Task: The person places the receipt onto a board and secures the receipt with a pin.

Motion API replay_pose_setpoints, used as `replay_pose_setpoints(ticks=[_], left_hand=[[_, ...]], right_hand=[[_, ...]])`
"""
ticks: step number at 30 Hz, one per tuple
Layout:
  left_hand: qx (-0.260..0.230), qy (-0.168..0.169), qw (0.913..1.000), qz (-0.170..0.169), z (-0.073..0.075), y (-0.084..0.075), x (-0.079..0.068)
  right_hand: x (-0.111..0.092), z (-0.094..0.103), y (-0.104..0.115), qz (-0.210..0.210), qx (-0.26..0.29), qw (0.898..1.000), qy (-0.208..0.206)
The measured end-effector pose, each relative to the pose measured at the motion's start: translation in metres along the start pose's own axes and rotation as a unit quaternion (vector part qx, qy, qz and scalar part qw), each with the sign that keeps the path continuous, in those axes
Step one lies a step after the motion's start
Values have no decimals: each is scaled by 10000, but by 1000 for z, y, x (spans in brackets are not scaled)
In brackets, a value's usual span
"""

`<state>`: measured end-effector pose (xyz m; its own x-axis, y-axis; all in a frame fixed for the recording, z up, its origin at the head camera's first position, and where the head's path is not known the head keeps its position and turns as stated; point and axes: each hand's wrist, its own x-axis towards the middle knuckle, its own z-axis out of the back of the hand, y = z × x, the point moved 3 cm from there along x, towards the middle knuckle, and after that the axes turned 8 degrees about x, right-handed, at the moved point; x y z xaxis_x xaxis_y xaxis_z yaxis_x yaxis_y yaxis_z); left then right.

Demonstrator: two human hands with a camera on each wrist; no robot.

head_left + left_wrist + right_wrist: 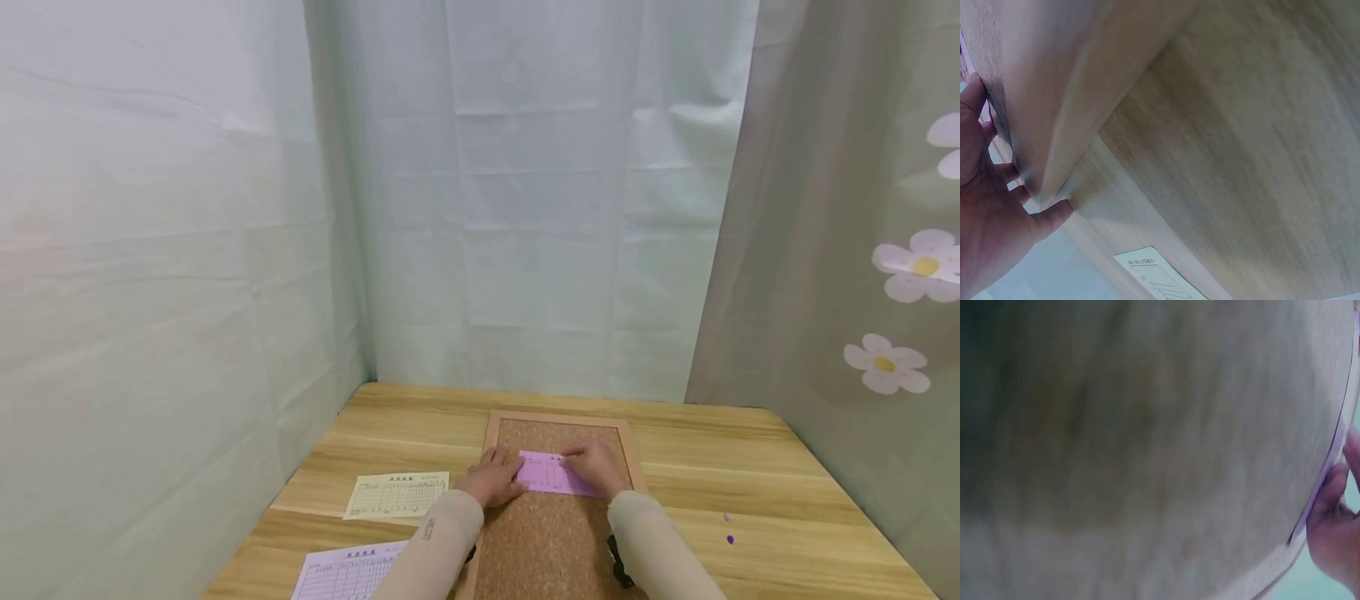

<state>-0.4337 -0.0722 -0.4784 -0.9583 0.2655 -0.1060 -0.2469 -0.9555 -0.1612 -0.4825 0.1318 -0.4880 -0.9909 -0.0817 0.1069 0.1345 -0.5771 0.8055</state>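
Pale sleeves (438, 542) reach over a corkboard (547, 542), where a pink slip (547, 473) lies between two hands. Fingers of the left hand (491, 481) stand apart, touching its left edge; the right hand (597, 468) bends its fingers at the upper right, whether pinching anything I cannot tell. Left wrist view adds the wooden frame (1047, 125) up close; right wrist view, the slip edge-on. Only the head view shows small purple pieces (730, 539) on the table (795, 483); a yellow slip (397, 495) appears there and at the left wrist.
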Motion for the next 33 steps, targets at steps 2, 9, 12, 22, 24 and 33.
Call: replay_pose_setpoints(ticks=[2, 9, 12, 22, 24, 33], left_hand=[[18, -2, 10000, -6, 0, 1, 0], [169, -17, 9998, -86, 1, 1, 1], [164, -10, 9998, -106, 2, 1, 2], [150, 5, 9997, -171, 3, -2, 0], [168, 16, 9997, -149, 3, -3, 0], [136, 20, 9999, -55, -2, 0, 4]], right_hand=[[0, 3, -1, -65, 223, 9997, 90], [8, 12, -3, -99, 1167, 9929, 199], [12, 13, -6, -220, 1272, 9909, 369], [15, 11, -15, -533, 1128, 9914, 408], [17, 9, -16, -477, 1008, 9930, 400], [21, 3, -18, -270, 609, 9971, 365]])
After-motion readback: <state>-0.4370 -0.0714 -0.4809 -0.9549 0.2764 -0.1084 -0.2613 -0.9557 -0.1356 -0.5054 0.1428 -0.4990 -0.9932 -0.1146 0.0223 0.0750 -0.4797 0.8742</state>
